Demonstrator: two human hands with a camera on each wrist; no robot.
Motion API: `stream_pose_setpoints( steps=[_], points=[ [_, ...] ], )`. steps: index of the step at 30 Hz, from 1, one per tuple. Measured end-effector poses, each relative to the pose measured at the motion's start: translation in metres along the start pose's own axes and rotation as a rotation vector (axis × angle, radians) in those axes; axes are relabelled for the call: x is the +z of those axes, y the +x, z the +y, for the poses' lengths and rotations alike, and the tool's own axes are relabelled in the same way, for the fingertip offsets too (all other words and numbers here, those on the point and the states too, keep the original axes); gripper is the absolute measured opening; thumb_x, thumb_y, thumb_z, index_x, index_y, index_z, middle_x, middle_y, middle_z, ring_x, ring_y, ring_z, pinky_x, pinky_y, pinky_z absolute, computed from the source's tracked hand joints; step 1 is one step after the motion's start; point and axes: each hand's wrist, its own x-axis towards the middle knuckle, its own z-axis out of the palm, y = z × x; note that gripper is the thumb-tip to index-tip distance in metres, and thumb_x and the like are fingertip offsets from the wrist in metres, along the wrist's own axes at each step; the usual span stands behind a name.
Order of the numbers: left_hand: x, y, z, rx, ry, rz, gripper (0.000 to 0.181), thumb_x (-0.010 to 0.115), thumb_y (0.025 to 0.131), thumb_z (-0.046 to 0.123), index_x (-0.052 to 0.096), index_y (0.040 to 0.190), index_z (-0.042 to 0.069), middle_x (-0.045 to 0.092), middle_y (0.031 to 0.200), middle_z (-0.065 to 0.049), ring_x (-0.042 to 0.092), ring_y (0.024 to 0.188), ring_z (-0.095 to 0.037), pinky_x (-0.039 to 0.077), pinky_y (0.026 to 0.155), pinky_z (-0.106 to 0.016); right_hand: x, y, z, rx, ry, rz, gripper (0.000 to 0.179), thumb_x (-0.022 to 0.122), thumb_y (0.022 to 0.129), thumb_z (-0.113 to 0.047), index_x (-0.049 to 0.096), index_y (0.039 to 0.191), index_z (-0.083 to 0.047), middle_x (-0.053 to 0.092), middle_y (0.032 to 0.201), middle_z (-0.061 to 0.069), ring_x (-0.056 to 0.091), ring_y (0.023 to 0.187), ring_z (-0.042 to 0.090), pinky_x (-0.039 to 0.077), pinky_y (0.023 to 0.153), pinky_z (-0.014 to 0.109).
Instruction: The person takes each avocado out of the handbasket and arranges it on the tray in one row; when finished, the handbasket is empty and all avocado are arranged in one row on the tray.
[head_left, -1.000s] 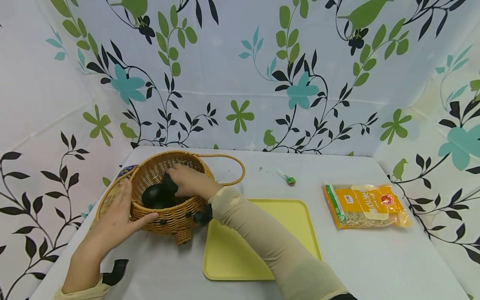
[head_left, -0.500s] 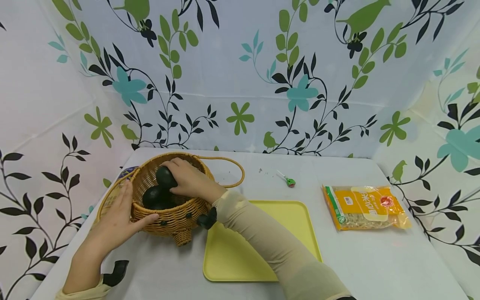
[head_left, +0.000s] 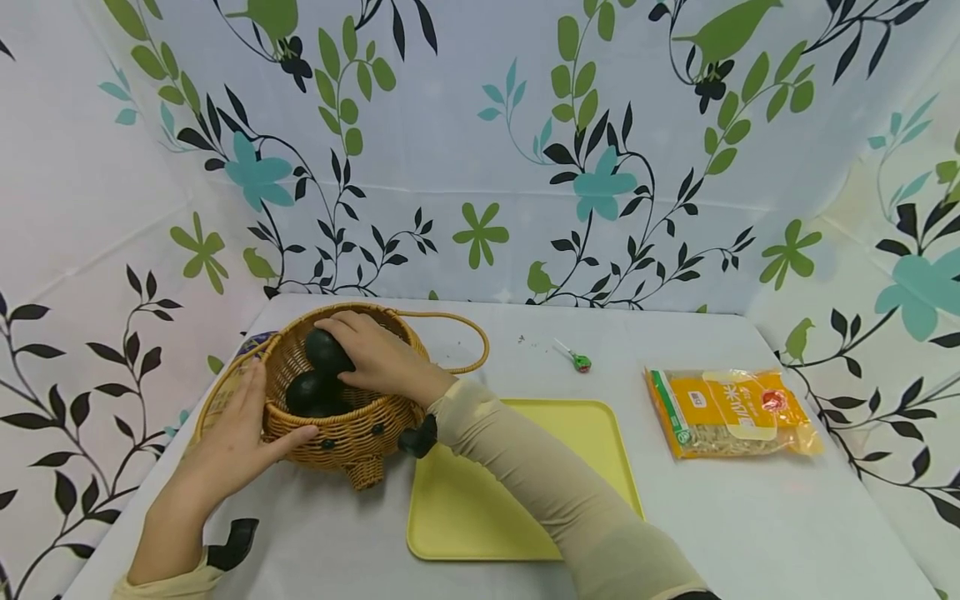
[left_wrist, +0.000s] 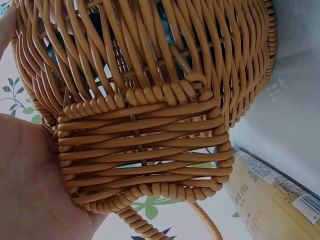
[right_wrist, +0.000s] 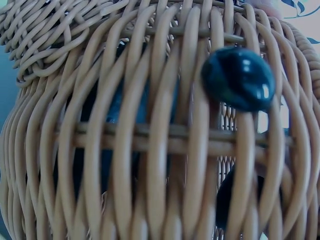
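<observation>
A pig-faced wicker basket point(head_left: 300, 448) stands at the left of the table, with dark green, smooth avocados inside. Inside its rim, my right hand point(head_left: 378, 354) grips one avocado point(head_left: 327, 350) from above. Another avocado point(head_left: 309, 392) lies just below it, nearer the front wall. My left hand point(head_left: 234, 446) rests against the basket's left side with straight fingers and the thumb spread along the front. In the left wrist view that palm point(left_wrist: 37, 180) lies beside a woven flap point(left_wrist: 145, 145). The right wrist view meets the basket's wall, with a shiny dark bead point(right_wrist: 239, 79) on it.
A yellow tray point(head_left: 480, 533) lies under my right forearm. Behind it is a green-wrapped lollipop point(head_left: 581, 362). An orange food packet point(head_left: 735, 414) lies at the right. Another printed package point(left_wrist: 275, 195) stands beyond the basket's left side, and a loop handle point(head_left: 480, 333) sticks out to its right.
My right hand has lifted slightly and turned within the basket, bringing the gripped avocado up above the other one. My left hand stays in place.
</observation>
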Motion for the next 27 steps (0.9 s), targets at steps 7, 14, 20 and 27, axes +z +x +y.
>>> stream_pose_setpoints(
  steps=[7, 14, 20, 27],
  points=[
    [0.0, 0.0, -0.001, 0.006, 0.001, 0.001, 0.113, 0.056, 0.084, 0.062, -0.022, 0.147, 0.009, -0.021, 0.156, -0.017, 0.001, 0.141, -0.052, 0.021, 0.1, -0.074, -0.001, -0.002, 0.001, -0.072, -0.021, 0.049, 0.074, 0.071, 0.084, -0.029, 0.032, 0.145, -0.014, 0.039, 0.145, 0.003, 0.04, 0.132, 0.015, 0.039, 0.108, 0.023],
    [0.0, 0.0, -0.001, 0.018, -0.013, 0.007, 0.113, 0.057, 0.084, 0.061, -0.022, 0.147, 0.009, -0.021, 0.156, -0.016, -0.003, 0.143, -0.049, 0.018, 0.103, -0.073, -0.008, -0.006, 0.01, -0.141, -0.042, 0.1, 0.073, 0.073, 0.082, -0.025, 0.035, 0.144, -0.015, 0.041, 0.144, 0.005, 0.038, 0.134, 0.016, 0.037, 0.111, 0.025],
    [0.001, 0.0, -0.001, 0.013, -0.013, 0.004, 0.113, 0.057, 0.084, 0.061, -0.022, 0.147, 0.009, -0.021, 0.156, -0.016, -0.002, 0.142, -0.05, 0.019, 0.102, -0.073, -0.021, -0.015, 0.023, -0.141, -0.018, 0.105, 0.071, 0.072, 0.083, -0.024, 0.036, 0.144, -0.016, 0.041, 0.144, 0.006, 0.04, 0.132, 0.018, 0.038, 0.11, 0.026],
    [0.001, 0.0, -0.001, 0.018, -0.017, 0.0, 0.113, 0.056, 0.085, 0.061, -0.022, 0.147, 0.008, -0.023, 0.155, -0.015, -0.005, 0.143, -0.047, 0.018, 0.103, -0.073, -0.04, -0.025, 0.035, -0.161, -0.031, 0.143, 0.066, 0.071, 0.084, -0.024, 0.039, 0.141, -0.015, 0.043, 0.142, 0.007, 0.041, 0.132, 0.019, 0.039, 0.109, 0.027]
  ],
)
